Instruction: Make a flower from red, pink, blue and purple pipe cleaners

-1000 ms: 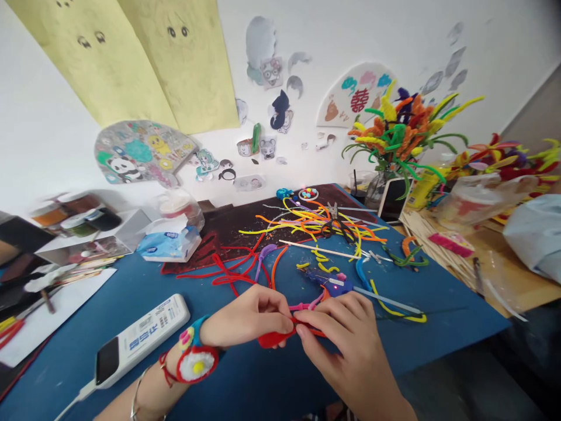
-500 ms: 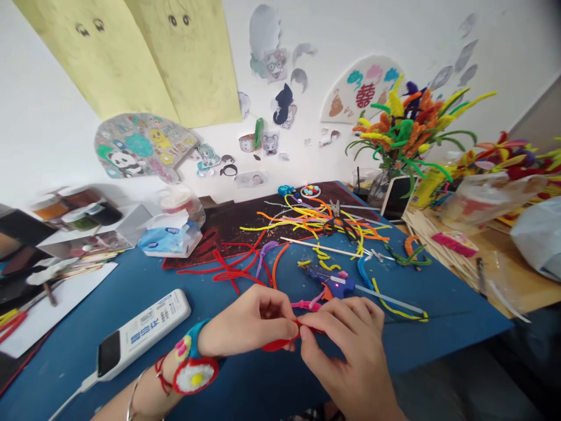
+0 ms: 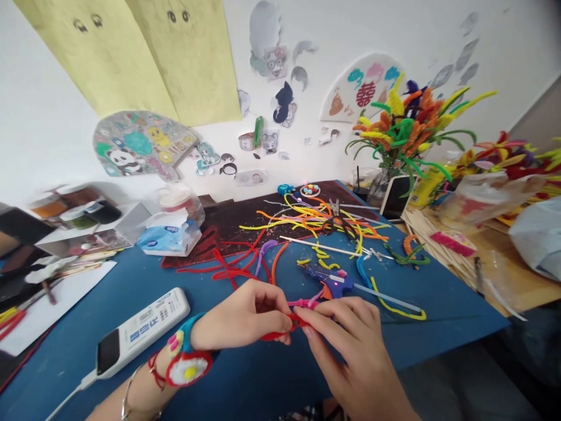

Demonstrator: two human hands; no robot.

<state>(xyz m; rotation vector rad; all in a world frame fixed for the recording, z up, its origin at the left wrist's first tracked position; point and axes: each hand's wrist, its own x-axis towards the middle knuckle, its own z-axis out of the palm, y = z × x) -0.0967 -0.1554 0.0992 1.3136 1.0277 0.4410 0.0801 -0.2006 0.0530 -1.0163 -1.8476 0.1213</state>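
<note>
Between my hands, above the front of the blue table, is a red pipe cleaner (image 3: 298, 320) bent into a small loop. My left hand (image 3: 252, 318) is closed on it, with a folded red part showing under the fingers. From the other side, my right hand (image 3: 346, 339) pinches the loop's right end between thumb and index finger. Just beyond the fingertips lie a pink pipe cleaner piece (image 3: 307, 303) and a purple-blue glue gun (image 3: 331, 279) with a clear glue stick in it. A felt-like band with a fried-egg shape (image 3: 188, 370) circles my left wrist.
Red pipe cleaners (image 3: 232, 270) lie left of centre; yellow and orange ones (image 3: 302, 219) are heaped behind, with black-handled pliers (image 3: 336, 219) on top. A white power bank (image 3: 144, 327) with a cable lies left. Tissues (image 3: 169, 237) stand behind it; a pipe-cleaner bouquet (image 3: 407, 123) stands back right.
My right fingertips have shifted slightly along the red pipe cleaner, and a small loop now shows between the hands. Both hands stay in nearly the same place.
</note>
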